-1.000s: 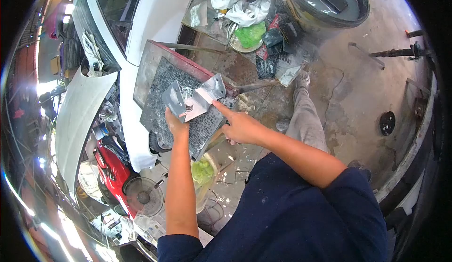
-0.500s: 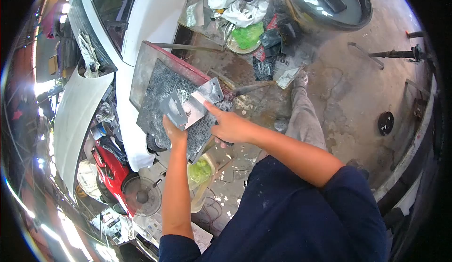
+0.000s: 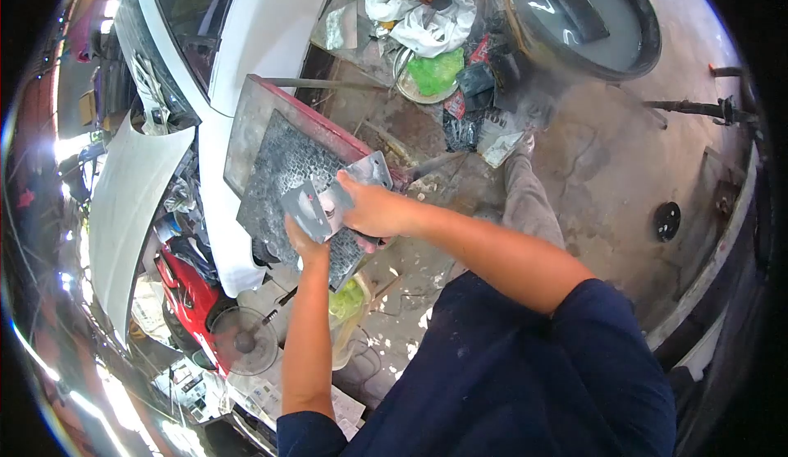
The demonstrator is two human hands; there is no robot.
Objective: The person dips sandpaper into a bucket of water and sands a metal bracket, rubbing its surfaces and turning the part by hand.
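Right hand (image 3: 373,209) has moved inward along the grey metal bracket (image 3: 308,211) since the earlier frame; then one finger pointed at its far part, now the fingers lie bent across its middle; left hand (image 3: 307,242) stays at about the same place on the near side.

Head view, the only one: bracket sits over a dark patterned mat (image 3: 283,157), two upright flanges, one on each side of the middle panel; can't tell if it rests on the mat or is held just above; mat dusted pale, lying on a red-edged counter (image 3: 249,120) beside the white car (image 3: 277,30).

Left grip closed on the lower part of the nearer flange; right grip touching the bracket's middle, but can't tell whether it pinches anything, palm side hidden.

Step in hand, judging by the pose: hand work on the inner face, left steadying, right working; next move seems to call for firm left support and even right contact, fingers clear of the flange edges.

Nearby: black tub (image 3: 654,46) of cloudy liquid with a dark slab (image 3: 570,1) in it; green bag (image 3: 435,71) on a plate.
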